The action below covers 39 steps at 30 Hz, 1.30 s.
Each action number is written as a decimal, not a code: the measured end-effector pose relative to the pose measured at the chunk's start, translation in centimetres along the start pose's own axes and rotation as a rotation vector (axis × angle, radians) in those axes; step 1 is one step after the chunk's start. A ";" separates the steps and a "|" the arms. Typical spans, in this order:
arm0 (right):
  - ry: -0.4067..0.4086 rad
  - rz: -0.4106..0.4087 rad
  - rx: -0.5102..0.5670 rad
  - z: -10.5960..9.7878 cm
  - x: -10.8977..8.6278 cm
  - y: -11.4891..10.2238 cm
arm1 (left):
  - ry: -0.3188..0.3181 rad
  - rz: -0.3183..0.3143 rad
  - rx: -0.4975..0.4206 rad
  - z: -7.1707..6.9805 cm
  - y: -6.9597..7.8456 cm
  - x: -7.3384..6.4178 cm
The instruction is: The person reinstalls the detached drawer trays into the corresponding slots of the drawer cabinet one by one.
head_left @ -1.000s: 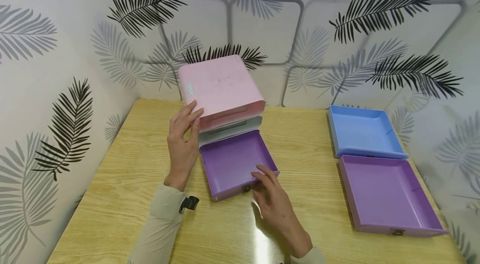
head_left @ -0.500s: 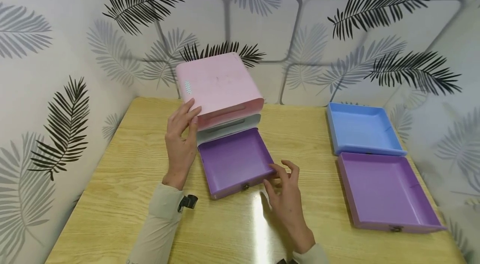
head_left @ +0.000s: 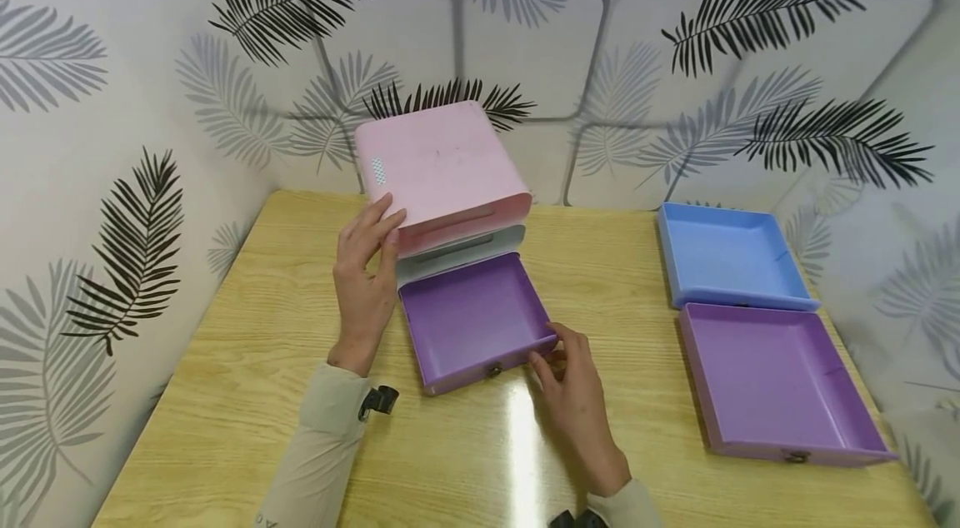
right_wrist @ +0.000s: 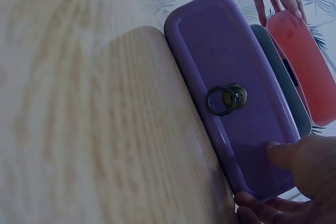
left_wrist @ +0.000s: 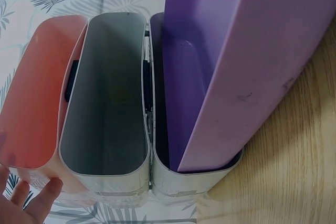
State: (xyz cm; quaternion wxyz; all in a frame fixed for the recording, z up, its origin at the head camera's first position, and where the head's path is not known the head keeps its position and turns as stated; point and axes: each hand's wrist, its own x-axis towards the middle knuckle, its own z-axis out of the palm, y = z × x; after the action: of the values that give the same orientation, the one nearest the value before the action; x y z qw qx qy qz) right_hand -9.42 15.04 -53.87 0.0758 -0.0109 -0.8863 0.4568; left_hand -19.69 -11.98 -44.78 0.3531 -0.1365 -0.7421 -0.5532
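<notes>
At mid-tabletop [head_left: 247, 328], purple drawer [head_left: 476, 311] sits in front of a three-tier case; left wrist view shows its rear end inside the lowest compartment [left_wrist: 191, 182], most of its length projecting. Whether its underside bears on the wood: cannot tell.

Right hand [head_left: 576, 395]: clamped on the drawer's right front corner, thumb on the front panel, other fingers around the side and low edge. Left hand [head_left: 365, 286]: fingers apart, extended, touching the near left corner of the pink compartment [head_left: 442, 166]; grey compartment [left_wrist: 107, 93] lies between pink and lowest.

Handling (judged): thin-walled plastic, probably light and fairly stiff; smooth faces could slip under dry fingertips. Walls may flex if squeezed hard; breakage unlikely. Corner hold gives control but may skew the drawer against the opening. Better purchase: both front corners, or the ring pull [right_wrist: 233, 97] centred on the front panel for a straight draw.
</notes>
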 end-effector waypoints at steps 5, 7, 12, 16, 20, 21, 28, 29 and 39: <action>0.014 0.004 0.003 0.2 0.4 0.0 | -0.001 0.004 0.008 0.0 0.1 0.0; 0.018 0.001 -0.001 0.3 0.6 0.1 | 0.001 0.005 0.005 0.0 0.1 0.0; 0.040 -0.008 -0.004 0.7 1.2 0.1 | 0.003 0.008 0.000 0.0 -0.1 0.0; 0.035 -0.012 0.017 1.4 1.7 0.1 | 0.019 0.014 0.009 -0.1 0.1 0.0; 0.030 -0.019 0.018 1.6 2.1 -0.1 | 0.026 0.015 -0.007 -0.1 1.5 0.1; 0.032 -0.021 0.016 1.6 2.1 -0.1 | 0.025 0.014 -0.015 -0.1 1.9 0.2; 0.038 -0.011 0.032 1.6 2.6 -0.4 | 0.030 0.017 -0.002 0.0 2.5 0.3; 0.038 -0.013 0.036 1.7 2.6 -0.4 | 0.031 0.018 -0.002 0.0 2.3 0.2; 0.056 -0.002 0.070 2.2 3.0 -0.2 | 0.015 0.000 -0.007 -0.1 -0.2 -0.1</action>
State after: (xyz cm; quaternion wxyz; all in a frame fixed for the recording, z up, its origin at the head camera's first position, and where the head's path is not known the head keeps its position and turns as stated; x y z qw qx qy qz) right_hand -12.73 13.41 -54.64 0.1013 -0.0202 -0.8673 0.4870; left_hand -19.75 -12.11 -45.02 0.3582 -0.1339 -0.7374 -0.5568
